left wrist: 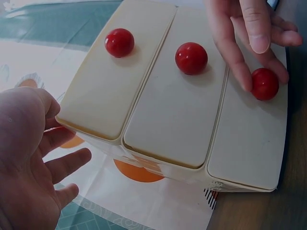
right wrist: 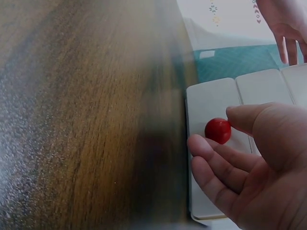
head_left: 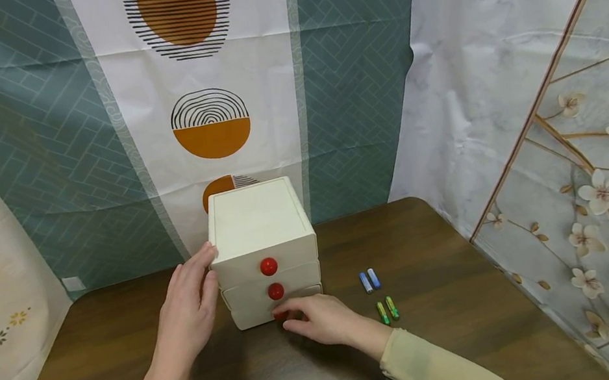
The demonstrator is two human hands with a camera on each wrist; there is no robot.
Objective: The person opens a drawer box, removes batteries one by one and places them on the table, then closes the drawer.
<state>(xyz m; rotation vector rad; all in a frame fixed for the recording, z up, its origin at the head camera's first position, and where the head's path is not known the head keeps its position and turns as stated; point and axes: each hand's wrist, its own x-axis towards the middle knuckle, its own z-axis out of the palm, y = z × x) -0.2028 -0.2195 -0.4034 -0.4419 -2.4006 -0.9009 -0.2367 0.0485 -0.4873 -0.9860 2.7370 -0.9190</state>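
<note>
A cream-white drawer cabinet [head_left: 258, 220] with three stacked drawers stands on the table, each front bearing a round red knob. My left hand [head_left: 186, 299] rests against the cabinet's left side near the top corner, fingers extended and spread in the left wrist view. My right hand [head_left: 324, 320] is at the lowest drawer, its thumb and fingers on either side of the bottom red knob [left wrist: 265, 84], pinching it. The top knob [head_left: 269, 266] and middle knob [head_left: 276, 291] are untouched. From the head, the right fingers partly cover the bottom knob.
Two blue-and-white batteries [head_left: 370, 280] lie on the brown table [head_left: 447, 313] right of the cabinet. Two green batteries [head_left: 387, 310] lie nearer, close to my right forearm. A patterned cloth [head_left: 204, 73] hangs behind the cabinet, with more cloths at both sides.
</note>
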